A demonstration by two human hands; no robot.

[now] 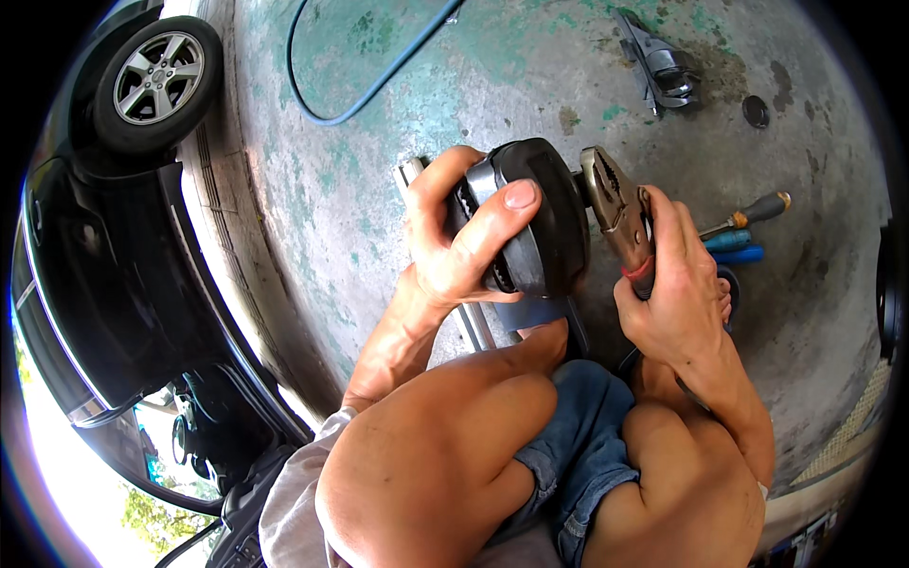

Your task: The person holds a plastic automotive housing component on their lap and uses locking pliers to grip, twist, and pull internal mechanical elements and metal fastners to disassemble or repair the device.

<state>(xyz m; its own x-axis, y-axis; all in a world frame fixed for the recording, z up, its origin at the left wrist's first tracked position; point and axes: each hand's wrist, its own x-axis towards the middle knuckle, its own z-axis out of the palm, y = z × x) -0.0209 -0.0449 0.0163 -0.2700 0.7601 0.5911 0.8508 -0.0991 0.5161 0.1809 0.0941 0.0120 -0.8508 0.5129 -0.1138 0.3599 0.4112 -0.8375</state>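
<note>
Above my knees, over the stained concrete floor (530, 76), my left hand (454, 246) grips a black round part (544, 213) while my right hand (677, 284) clamps pliers (615, 204) against its side.

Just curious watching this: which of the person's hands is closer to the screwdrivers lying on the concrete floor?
Right. The right hand, gripping the pliers, sits just beside the screwdrivers; the left hand holds the round black part farther away.

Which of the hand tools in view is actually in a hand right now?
The locking pliers, gripped by the right hand with their toothed jaws at the round black part. The screwdrivers and the other tool lie untouched on the floor.
</note>
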